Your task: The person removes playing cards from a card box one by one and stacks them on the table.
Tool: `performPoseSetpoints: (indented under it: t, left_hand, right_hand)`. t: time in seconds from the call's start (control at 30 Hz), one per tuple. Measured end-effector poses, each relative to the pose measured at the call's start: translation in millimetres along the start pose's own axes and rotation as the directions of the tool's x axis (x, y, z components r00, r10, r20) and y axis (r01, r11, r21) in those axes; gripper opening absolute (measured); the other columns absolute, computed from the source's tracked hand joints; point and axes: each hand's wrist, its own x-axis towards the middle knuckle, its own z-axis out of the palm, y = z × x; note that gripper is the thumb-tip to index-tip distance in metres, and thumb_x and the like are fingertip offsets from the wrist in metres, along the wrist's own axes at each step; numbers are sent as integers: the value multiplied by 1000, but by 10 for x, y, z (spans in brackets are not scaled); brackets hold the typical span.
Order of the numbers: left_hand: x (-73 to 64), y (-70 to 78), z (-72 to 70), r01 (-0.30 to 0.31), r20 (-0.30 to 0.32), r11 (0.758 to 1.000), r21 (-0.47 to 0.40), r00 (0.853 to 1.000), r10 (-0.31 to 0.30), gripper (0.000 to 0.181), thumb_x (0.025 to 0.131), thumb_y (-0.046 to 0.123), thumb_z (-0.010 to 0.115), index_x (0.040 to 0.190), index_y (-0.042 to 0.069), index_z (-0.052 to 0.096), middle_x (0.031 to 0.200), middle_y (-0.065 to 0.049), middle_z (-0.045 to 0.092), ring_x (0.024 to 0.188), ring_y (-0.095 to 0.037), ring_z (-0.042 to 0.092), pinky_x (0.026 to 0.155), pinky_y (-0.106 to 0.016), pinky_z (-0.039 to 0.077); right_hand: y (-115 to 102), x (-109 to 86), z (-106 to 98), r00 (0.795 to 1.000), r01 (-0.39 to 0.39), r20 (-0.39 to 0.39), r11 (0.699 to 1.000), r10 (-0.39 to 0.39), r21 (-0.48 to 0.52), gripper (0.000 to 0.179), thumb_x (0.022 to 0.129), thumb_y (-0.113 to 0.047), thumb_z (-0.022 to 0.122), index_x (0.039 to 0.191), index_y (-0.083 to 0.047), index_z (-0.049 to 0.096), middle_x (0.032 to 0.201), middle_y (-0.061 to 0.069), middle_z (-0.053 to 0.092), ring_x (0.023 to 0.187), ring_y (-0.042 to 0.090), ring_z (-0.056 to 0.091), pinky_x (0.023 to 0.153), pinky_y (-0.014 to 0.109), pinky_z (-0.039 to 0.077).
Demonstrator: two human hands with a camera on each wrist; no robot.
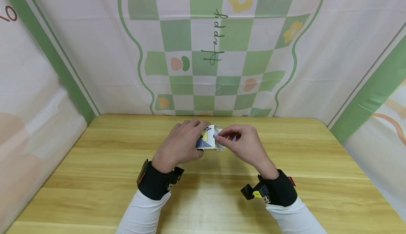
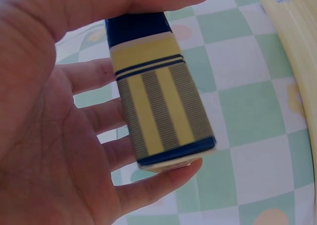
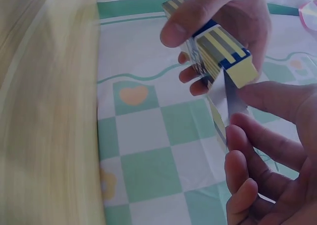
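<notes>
A blue, yellow and white playing card box (image 1: 207,137), with a letter A on its face, is held above the table between both hands. My left hand (image 1: 181,141) grips it from the left; in the left wrist view its striped narrow side (image 2: 158,106) faces the camera, thumb on one side and fingers on the other. At the box's right end, my right hand (image 1: 245,143) pinches a loose whitish flap (image 3: 220,98) between thumb and fingertips. That flap stands out from the end of the box in the right wrist view. Much of the box's face is hidden by my left hand.
The wooden table (image 1: 95,177) reaches back to a hanging cloth (image 1: 203,82) with green and white checks. More cloth hangs at both sides. A small blue-and-white patterned piece (image 1: 234,138) shows past the right hand's fingers. Both wrists wear black bands with small cameras.
</notes>
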Motion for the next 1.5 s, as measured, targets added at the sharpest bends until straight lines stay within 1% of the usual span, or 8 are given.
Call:
performPoseSetpoints:
  t: [0.17, 0.5, 0.7, 0.97, 1.13, 1.27, 1.37, 1.5]
  left_hand:
    - [11, 13, 1, -16, -12, 1000, -6, 1000, 15, 71, 67, 29, 74, 131, 20, 45, 113, 1, 52, 99, -17, 50, 80, -37, 39]
    - [23, 18, 6, -29, -42, 999, 15, 999, 29, 72, 65, 30, 75, 129, 20, 46, 112, 1, 51, 100, -18, 50, 81, -36, 40]
    - [25, 18, 0, -43, -64, 999, 26, 997, 44, 71, 64, 29, 76, 128, 20, 47, 112, 2, 51, 99, -18, 50, 80, -35, 40]
    - [26, 9, -2, -39, -58, 999, 29, 997, 40, 74, 64, 31, 77, 130, 19, 46, 116, 1, 51, 102, -16, 48, 82, -37, 39]
    - [17, -8, -20, -25, -54, 1000, 4, 998, 25, 73, 64, 29, 76, 130, 18, 46, 113, 1, 51, 96, -14, 48, 81, -36, 39]
    - [15, -23, -32, -13, -53, 1000, -3, 999, 13, 72, 64, 28, 76, 129, 18, 46, 110, 2, 51, 90, -12, 47, 78, -35, 39]
    - [15, -29, -38, -11, -49, 1000, -3, 999, 11, 72, 64, 28, 75, 129, 19, 46, 109, 3, 50, 89, -12, 47, 77, -34, 39]
    - [14, -36, -42, -9, -43, 1000, -9, 999, 9, 73, 64, 28, 75, 130, 18, 46, 108, 3, 50, 89, -12, 47, 77, -34, 39]
  right_hand:
    - [45, 0, 32, 1000, 3, -3, 1000, -3, -23, 16, 78, -39, 69, 82, -23, 67, 75, -6, 61, 65, 15, 52, 57, 30, 41]
    - [17, 8, 60, 1000, -26, 4, 998, 26, -51, 9, 78, -26, 70, 80, -19, 65, 72, -5, 60, 64, 15, 54, 55, 30, 43]
    - [9, 15, 46, 998, -50, 30, 998, 51, -32, 10, 79, -26, 70, 82, -17, 66, 74, -4, 61, 65, 16, 55, 56, 30, 43]
    - [12, 22, -30, 989, -118, 93, 991, 113, 59, 19, 79, -30, 70, 84, -12, 64, 77, 2, 61, 68, 23, 53, 57, 31, 43]
    - [30, 29, -99, 981, -152, 138, 982, 136, 115, 27, 80, -34, 69, 88, -10, 62, 81, 7, 60, 71, 26, 54, 60, 31, 43]
    - [56, 35, -160, 975, -181, 159, 968, 154, 172, 28, 81, -31, 68, 91, -6, 60, 84, 11, 59, 75, 28, 55, 65, 32, 45]
    - [77, 41, -198, 970, -198, 180, 957, 162, 211, 31, 82, -26, 67, 98, -2, 56, 86, 13, 58, 77, 28, 56, 68, 32, 45]
    - [89, 53, -243, 969, -197, 196, 951, 152, 237, 38, 82, -21, 66, 115, -8, 51, 86, 15, 57, 76, 27, 56, 70, 34, 45]
